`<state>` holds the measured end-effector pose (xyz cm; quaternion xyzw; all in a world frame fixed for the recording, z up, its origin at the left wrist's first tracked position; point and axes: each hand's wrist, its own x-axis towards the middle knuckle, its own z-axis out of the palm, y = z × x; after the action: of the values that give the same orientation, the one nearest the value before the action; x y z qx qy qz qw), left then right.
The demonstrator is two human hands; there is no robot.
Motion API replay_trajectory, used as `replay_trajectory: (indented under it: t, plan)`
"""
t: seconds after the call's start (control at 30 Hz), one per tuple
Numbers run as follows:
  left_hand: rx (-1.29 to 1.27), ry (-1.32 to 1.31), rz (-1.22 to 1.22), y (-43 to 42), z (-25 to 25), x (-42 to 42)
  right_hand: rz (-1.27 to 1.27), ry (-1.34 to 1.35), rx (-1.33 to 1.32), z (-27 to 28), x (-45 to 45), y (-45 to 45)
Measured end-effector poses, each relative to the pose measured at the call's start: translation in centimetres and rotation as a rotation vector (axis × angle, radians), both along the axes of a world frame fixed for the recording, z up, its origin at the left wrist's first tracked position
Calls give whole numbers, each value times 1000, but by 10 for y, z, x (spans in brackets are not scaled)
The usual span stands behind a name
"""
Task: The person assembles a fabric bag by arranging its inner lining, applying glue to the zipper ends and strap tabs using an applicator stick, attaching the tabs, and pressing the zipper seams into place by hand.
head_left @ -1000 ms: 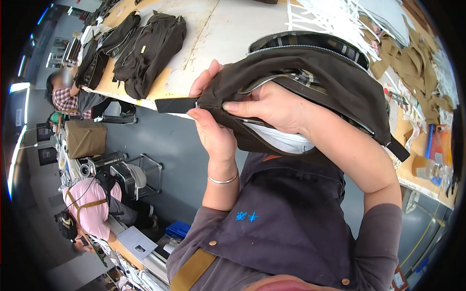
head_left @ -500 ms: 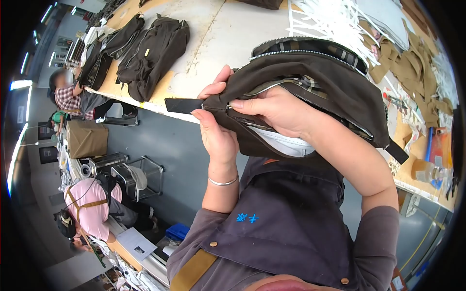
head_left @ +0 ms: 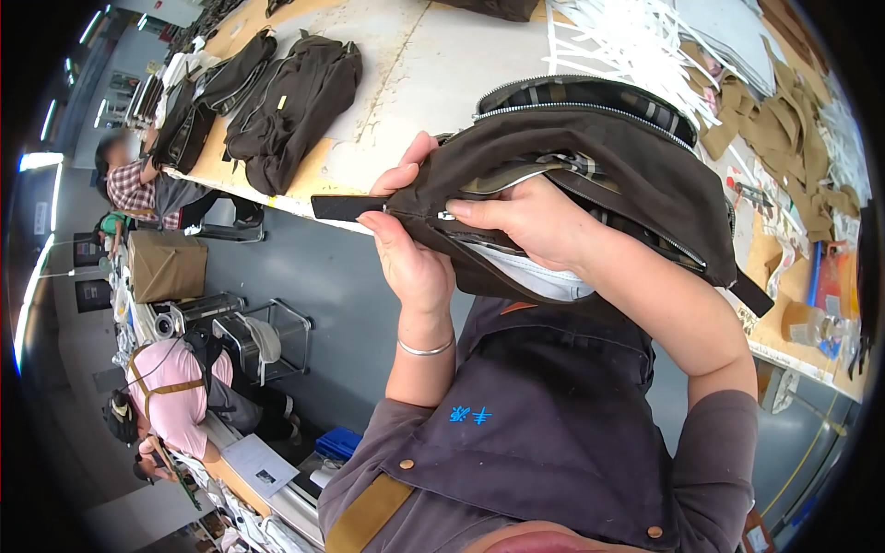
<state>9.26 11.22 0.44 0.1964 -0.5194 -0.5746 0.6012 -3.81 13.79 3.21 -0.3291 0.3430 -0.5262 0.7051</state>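
A dark brown bag (head_left: 590,138) with silver zippers and a plaid lining is held up at the table's front edge. My left hand (head_left: 410,263) grips its narrow left end, thumb in front and fingers behind, beside a black strap tab (head_left: 346,207). Reaching into the open front pocket, my right hand (head_left: 539,221) has its thumb pressed on the pocket edge near a small silver piece (head_left: 447,216); its other fingers are hidden inside. White lining (head_left: 525,274) shows below that hand. A second black tab (head_left: 751,293) sticks out at the bag's right end.
More dark bags (head_left: 295,111) lie at the table's (head_left: 396,83) left. White strips (head_left: 627,46), tan fabric scraps (head_left: 784,129) and a plastic container (head_left: 807,323) are on the right. Two people, one in a pink shirt (head_left: 175,401) and one in a checked shirt (head_left: 129,184), are at the left.
My right hand has shifted slightly right along the pocket edge, and the small silver piece by its thumb now shows. My left hand keeps its hold on the bag's end.
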Motion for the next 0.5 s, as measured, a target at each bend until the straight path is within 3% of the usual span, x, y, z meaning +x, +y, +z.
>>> replay_trajectory:
  t: [0.4, 0.5]
  plan:
    - [-11, -87, 58, 1, 1, -3, 23, -96, -70, 5, 3, 2]
    - [-111, -80, 73, 1, -2, -6, -15, -86, -97, 4, 9, 3]
